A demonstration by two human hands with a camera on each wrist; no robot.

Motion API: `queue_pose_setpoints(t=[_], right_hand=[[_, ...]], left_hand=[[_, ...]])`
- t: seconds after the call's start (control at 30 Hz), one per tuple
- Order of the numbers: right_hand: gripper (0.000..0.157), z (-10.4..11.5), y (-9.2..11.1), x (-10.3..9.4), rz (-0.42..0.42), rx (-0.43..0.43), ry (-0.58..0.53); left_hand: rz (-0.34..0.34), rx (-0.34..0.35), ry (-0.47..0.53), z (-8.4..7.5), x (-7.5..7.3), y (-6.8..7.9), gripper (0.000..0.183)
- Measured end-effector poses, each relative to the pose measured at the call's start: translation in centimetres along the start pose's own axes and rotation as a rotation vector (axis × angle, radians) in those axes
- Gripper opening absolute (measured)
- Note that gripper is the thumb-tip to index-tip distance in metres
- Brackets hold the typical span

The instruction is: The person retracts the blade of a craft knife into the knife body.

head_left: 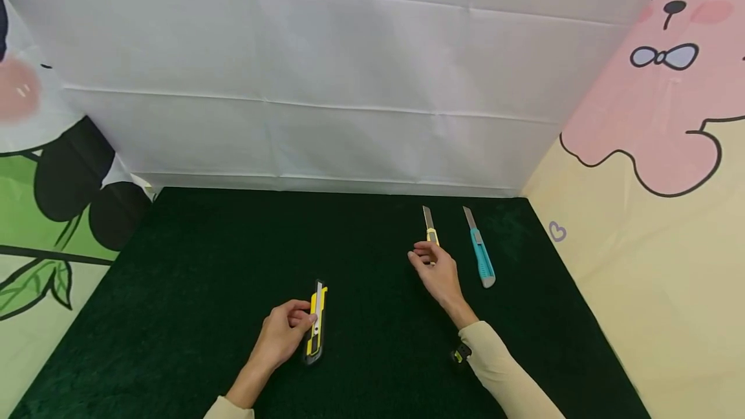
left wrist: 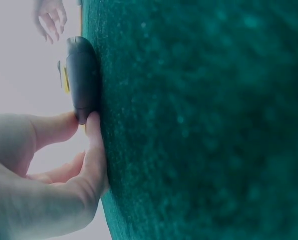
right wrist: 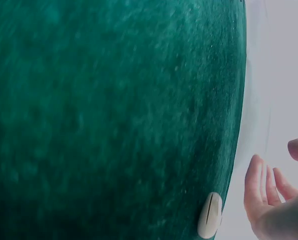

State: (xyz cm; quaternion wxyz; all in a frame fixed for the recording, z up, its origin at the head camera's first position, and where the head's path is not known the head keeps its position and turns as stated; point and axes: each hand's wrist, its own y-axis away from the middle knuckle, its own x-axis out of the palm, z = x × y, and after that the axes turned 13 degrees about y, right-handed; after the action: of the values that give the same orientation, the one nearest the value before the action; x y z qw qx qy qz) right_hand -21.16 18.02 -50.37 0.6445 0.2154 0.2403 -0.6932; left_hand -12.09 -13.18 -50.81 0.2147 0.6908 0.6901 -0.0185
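Note:
A yellow-and-black utility knife lies on the dark green cloth, left of centre. My left hand pinches its left side between thumb and fingers; the left wrist view shows the fingertips meeting at the edge of the knife's dark body. Farther back, my right hand hovers over a pale yellow utility knife whose blade is out, and covers much of its handle. In the right wrist view that hand has its thumb apart from the fingers, with nothing held.
A teal utility knife, blade extended, lies right of my right hand. Green cloth covers the table. A white sheet hangs behind, and printed cartoon sheets stand at both sides.

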Motion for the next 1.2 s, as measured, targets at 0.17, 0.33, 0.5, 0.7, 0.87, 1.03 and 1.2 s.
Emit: queue_pose_setpoints(t=[0.17,0.33,0.5,0.7,0.87,1.03,1.2], right_hand=[[0.034,-0.3,-0.4,-0.6,-0.011,0.005,0.032],[0.035,-0.7,-0.8,-1.3,-0.013,0.023,0.046],[0.035,-1.1,-1.2,-1.8,-0.013,0.067,0.07],[0.034,-2.1,-1.7,-2.1,-0.025,0.108,0.11],[0.032,-2.7,-2.1,-2.4,-0.041,0.14,0.143],[0.032,-3.3,-2.4,-2.7,-0.038,0.148,0.161],[0.034,-3.5,-2.5,-2.8,-0.026,0.146,0.173]], left_hand=[[0.0,0.01,-0.001,0.0,0.0,0.0,0.031],[-0.006,0.02,0.002,0.0,0.0,0.0,0.03],[-0.008,0.025,0.006,0.1,0.0,0.0,0.03],[-0.003,0.014,0.008,0.1,0.0,0.0,0.031],[-0.001,0.018,0.005,0.1,0.1,0.0,0.03],[0.001,0.021,0.008,0.2,0.0,0.0,0.03],[-0.001,0.02,0.009,0.2,0.0,0.1,0.03]])
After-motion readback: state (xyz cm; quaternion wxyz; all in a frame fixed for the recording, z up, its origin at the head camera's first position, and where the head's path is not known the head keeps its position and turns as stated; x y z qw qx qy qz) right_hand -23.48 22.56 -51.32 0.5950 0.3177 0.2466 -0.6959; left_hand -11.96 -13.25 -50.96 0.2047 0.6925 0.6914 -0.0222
